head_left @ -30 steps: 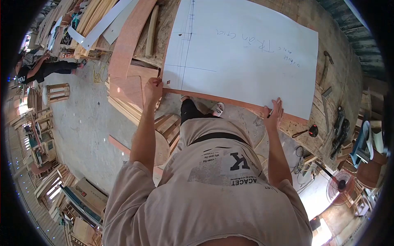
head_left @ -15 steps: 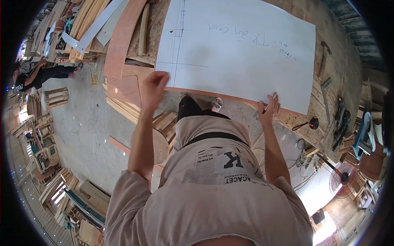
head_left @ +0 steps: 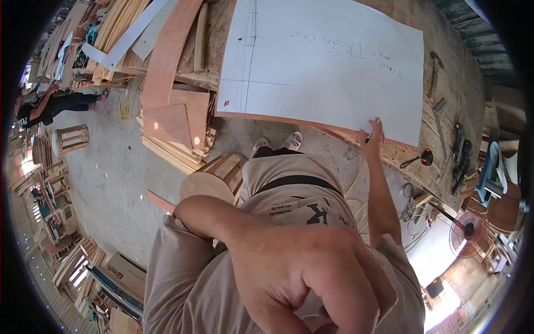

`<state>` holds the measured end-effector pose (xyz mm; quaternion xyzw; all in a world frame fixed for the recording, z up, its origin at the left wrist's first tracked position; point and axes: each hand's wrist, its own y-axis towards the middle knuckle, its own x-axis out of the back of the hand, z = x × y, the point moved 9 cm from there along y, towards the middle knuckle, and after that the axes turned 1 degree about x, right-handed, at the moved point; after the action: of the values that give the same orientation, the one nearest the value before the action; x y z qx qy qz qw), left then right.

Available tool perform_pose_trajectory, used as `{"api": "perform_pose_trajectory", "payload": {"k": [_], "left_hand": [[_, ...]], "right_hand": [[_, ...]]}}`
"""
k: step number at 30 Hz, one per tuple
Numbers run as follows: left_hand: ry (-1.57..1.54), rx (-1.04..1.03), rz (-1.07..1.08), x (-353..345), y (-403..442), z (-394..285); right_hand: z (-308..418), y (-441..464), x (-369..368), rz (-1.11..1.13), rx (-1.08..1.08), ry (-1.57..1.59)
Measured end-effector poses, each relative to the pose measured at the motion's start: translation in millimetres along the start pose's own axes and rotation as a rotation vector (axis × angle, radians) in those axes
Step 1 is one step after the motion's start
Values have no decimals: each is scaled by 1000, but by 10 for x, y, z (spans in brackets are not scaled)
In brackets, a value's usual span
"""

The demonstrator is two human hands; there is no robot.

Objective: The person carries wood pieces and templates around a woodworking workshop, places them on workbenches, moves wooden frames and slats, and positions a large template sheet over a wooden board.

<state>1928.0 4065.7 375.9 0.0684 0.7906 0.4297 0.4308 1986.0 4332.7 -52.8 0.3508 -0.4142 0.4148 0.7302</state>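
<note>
My left hand (head_left: 317, 267) is raised close to the camera, in front of my chest. Its fingers are curled in, and anything inside them is hidden. My right hand (head_left: 376, 136) rests at the near edge of a large white sheet (head_left: 328, 67), fingers reaching onto it. A thin dark pen (head_left: 368, 137) shows between its thumb and fingers. Blue ruled lines run along the sheet's left part, and handwriting is on its upper middle. A small brown spot (head_left: 226, 103) shows near its lower left corner. Beneath the sheet, a reddish board edge (head_left: 278, 117) sticks out.
A hammer (head_left: 434, 75), a tape measure (head_left: 426, 157) and a black power tool (head_left: 460, 150) lie right of the sheet. Left are plywood pieces (head_left: 167, 125) and a round wooden stool (head_left: 208, 186). A fan (head_left: 469, 229) stands lower right; another person (head_left: 47, 106) is far left.
My left hand has left the sheet's lower left corner and come up toward the camera, uncovering the brown spot. My right hand stays at the near edge.
</note>
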Motion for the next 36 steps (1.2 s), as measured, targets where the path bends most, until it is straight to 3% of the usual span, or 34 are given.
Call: {"api": "perform_pose_trajectory", "payload": {"k": [3,5,6,8,9,11,12,14,16,17,19,20,22,23,25,27,29,33,35,36], "left_hand": [[73,-24,116,-308,-97,-125],[-69,-65,-35,-448,-290,-261],[-85,-71,-7,-641,-368,-239],[51,-564,-365,-633,-644,-545],[53,-565,-366,-645,-737,-633],[-167,279,-197,-688,-679,-228],[36,-1,-36,-575,-457,-375],[-72,58,-121,-606,-562,-161],[-165,278,-198,-618,-679,-133],[-165,278,-198,-671,-779,-133],[-280,-23,-68,-854,-955,-310],[-281,-22,-68,-817,-881,-427],[-66,20,-97,-670,-706,-632],[-66,20,-97,-706,-719,-601],[-152,237,-212,-701,-805,-287],[-167,304,-186,-600,-873,-176],[66,-70,-170,-423,-899,-452],[-78,-24,-379,-189,-882,-532],[150,-189,-227,-342,-789,-568],[16,-257,-336,-374,-776,-539]], "right_hand": [[168,-33,46,147,-181,-236],[335,-87,75,60,-128,-283],[435,-116,70,-4,-67,-307],[829,-225,-295,59,-68,-197],[841,-228,-373,60,-66,-196],[731,-222,-614,149,-124,-102],[604,-214,-668,150,-123,-101],[319,-176,-548,5,-16,-39],[295,-109,-512,31,-55,-42],[298,-128,-449,58,-109,-78],[475,-137,-460,43,-119,-80],[558,-105,-516,56,-120,-81],[591,-82,-499,69,-120,-83],[527,-81,-425,63,-135,-69],[359,-81,-374,58,-151,-56],[309,-88,-327,-67,-15,-97],[315,-156,-266,-49,-38,-82],[392,-23,-280,-28,-61,-25],[386,67,-278,-25,-75,-6],[384,73,-271,-29,-86,15]]}}
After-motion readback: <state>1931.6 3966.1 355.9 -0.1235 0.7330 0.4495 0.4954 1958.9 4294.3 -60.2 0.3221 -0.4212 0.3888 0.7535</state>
